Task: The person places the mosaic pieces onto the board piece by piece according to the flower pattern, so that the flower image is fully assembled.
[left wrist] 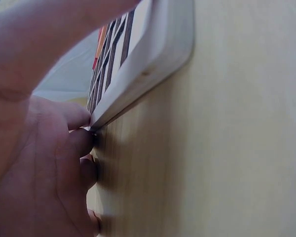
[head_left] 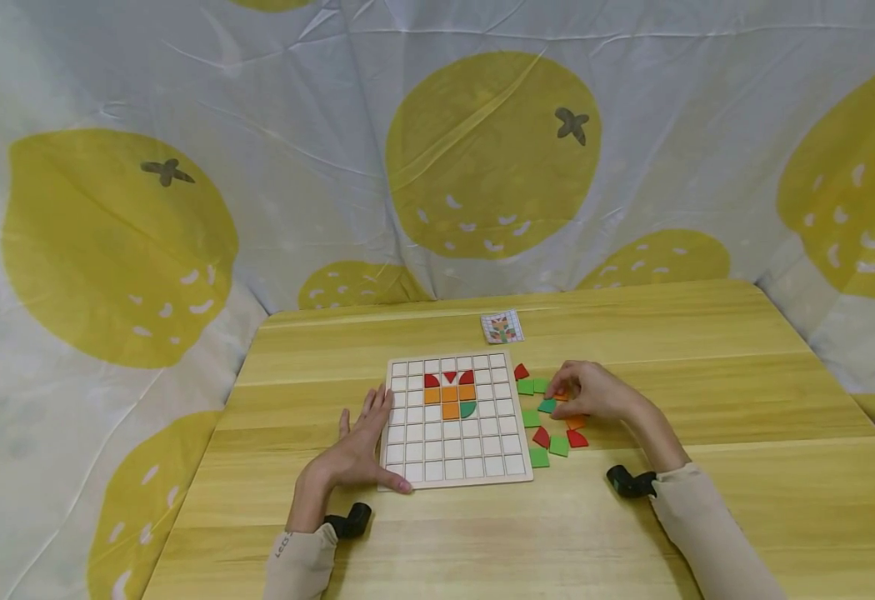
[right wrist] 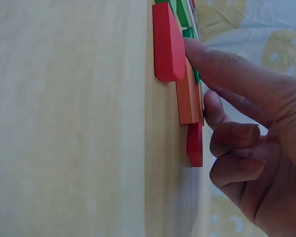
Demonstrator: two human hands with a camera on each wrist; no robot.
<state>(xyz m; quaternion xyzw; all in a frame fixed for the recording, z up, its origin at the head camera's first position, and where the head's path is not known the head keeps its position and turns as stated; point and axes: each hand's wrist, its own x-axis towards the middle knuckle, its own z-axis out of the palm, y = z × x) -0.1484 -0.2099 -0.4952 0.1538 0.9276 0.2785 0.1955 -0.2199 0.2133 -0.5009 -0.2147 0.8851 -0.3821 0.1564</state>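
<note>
A wooden grid board [head_left: 456, 450] with white squares lies on the table; red, orange and dark green pieces form a pattern in its upper middle. My left hand [head_left: 355, 446] rests against the board's left edge, fingers spread, thumb at the front corner. The left wrist view shows its fingertips right at the board's side [left wrist: 143, 74]. Right of the board, my right hand [head_left: 591, 392] pinches a dark green piece [head_left: 547, 406] between thumb and index finger. Orange pieces [right wrist: 186, 98] and a red piece [right wrist: 167, 44] lie close by the thumb in the right wrist view.
Several light green pieces [head_left: 539, 457] and red quarter-round pieces [head_left: 577, 438] lie scattered along the board's right side. Behind the board is a small pattern card [head_left: 502, 327]. A lemon-print cloth [head_left: 493, 158] hangs at the table's back edge.
</note>
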